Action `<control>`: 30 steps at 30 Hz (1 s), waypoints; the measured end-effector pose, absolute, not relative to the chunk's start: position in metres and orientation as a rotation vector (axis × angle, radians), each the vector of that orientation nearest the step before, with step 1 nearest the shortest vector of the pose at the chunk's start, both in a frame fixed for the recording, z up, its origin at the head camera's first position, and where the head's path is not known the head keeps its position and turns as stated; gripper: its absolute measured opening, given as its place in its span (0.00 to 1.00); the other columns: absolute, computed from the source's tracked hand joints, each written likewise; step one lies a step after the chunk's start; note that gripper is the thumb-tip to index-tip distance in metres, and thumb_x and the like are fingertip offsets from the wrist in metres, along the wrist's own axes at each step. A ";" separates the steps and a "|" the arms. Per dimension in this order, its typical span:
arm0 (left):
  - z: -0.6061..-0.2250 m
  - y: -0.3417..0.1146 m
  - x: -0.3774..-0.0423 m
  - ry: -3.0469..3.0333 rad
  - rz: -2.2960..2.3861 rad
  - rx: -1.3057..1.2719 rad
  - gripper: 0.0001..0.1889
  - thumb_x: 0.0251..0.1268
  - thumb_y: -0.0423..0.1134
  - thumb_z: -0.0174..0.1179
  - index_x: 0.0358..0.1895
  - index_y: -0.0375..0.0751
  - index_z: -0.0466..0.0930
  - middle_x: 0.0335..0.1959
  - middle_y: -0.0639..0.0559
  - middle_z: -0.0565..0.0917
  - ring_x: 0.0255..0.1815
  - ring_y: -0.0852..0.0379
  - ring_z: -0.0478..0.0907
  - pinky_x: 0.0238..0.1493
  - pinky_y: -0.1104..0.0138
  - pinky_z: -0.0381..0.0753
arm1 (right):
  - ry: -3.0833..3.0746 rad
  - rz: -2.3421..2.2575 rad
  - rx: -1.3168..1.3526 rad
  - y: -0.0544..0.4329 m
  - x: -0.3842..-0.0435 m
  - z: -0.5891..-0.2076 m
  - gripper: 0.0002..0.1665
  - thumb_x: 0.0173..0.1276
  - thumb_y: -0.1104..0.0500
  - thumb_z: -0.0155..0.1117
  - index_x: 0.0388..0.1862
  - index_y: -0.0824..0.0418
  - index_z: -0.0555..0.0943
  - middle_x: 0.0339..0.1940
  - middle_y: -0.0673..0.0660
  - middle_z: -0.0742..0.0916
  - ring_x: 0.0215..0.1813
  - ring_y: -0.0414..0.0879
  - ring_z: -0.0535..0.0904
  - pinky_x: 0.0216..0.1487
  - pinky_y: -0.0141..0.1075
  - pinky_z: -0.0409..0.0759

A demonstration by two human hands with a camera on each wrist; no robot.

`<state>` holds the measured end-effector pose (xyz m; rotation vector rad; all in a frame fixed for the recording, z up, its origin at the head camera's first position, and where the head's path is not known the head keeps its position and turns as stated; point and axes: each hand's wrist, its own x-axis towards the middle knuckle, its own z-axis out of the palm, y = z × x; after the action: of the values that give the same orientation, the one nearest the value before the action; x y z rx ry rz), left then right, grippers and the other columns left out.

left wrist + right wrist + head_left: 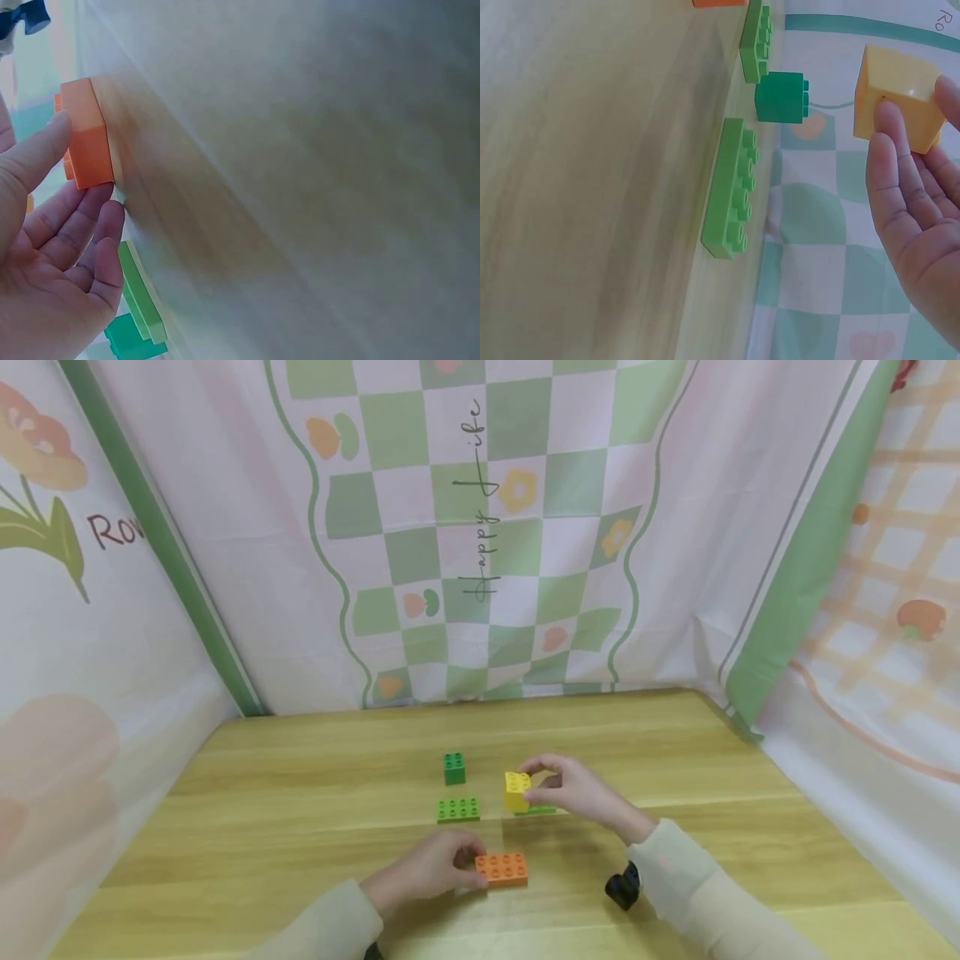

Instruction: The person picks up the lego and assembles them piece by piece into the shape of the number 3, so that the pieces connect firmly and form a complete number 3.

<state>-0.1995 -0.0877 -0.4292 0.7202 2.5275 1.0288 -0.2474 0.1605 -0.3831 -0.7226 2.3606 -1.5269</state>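
Currently pinching a yellow block (pixel 516 795) between the thumb and fingers of the right hand (pixel 573 789), lifted clear of the wooden table (pixel 300 760) near a light green brick (pixel 538 810) and, in the right wrist view, well apart from it. Gripping an orange brick (pixel 502 869) by its left end between the thumb and fingers of the left hand (pixel 431 864), low at the tabletop, with contact there hard to tell. Showing also, beyond the orange brick, a second light green brick (pixel 458 810) with a dark green block (pixel 453 768) just behind it, all before a printed curtain (pixel 420 493).
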 end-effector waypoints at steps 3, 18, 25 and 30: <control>-0.430 -0.088 -0.198 2.532 1.034 0.718 0.13 0.50 0.46 0.68 0.39 0.48 0.81 0.29 0.63 0.75 0.29 0.64 0.70 0.31 0.70 0.71 | 2.357 -1.522 -0.735 0.159 -0.245 -0.385 0.24 0.60 0.57 0.66 0.53 0.67 0.73 0.51 0.63 0.77 0.39 0.55 0.80 0.42 0.51 0.77; -0.429 -0.086 -0.199 2.546 1.020 0.741 0.14 0.50 0.45 0.68 0.40 0.47 0.81 0.29 0.65 0.76 0.30 0.66 0.71 0.32 0.70 0.71 | 2.305 -1.524 -0.785 0.156 -0.235 -0.392 0.23 0.60 0.59 0.66 0.52 0.68 0.74 0.50 0.63 0.78 0.36 0.50 0.81 0.38 0.38 0.79; -0.428 -0.087 -0.199 2.513 1.046 0.709 0.13 0.51 0.45 0.68 0.40 0.48 0.81 0.31 0.65 0.76 0.32 0.65 0.71 0.34 0.69 0.72 | 2.315 -1.493 -0.794 0.156 -0.232 -0.394 0.24 0.59 0.59 0.67 0.52 0.67 0.74 0.51 0.63 0.78 0.37 0.50 0.80 0.40 0.37 0.79; -0.429 -0.087 -0.199 2.510 1.049 0.711 0.13 0.51 0.44 0.68 0.40 0.48 0.81 0.31 0.65 0.77 0.32 0.65 0.72 0.35 0.69 0.72 | 2.333 -1.443 -0.848 0.156 -0.230 -0.397 0.25 0.59 0.60 0.67 0.53 0.68 0.74 0.52 0.63 0.78 0.39 0.49 0.80 0.42 0.36 0.78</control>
<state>-0.1989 -0.0870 -0.4286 0.7113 2.5103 1.0494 -0.2304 0.1560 -0.3971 -0.8484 2.3329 -1.4428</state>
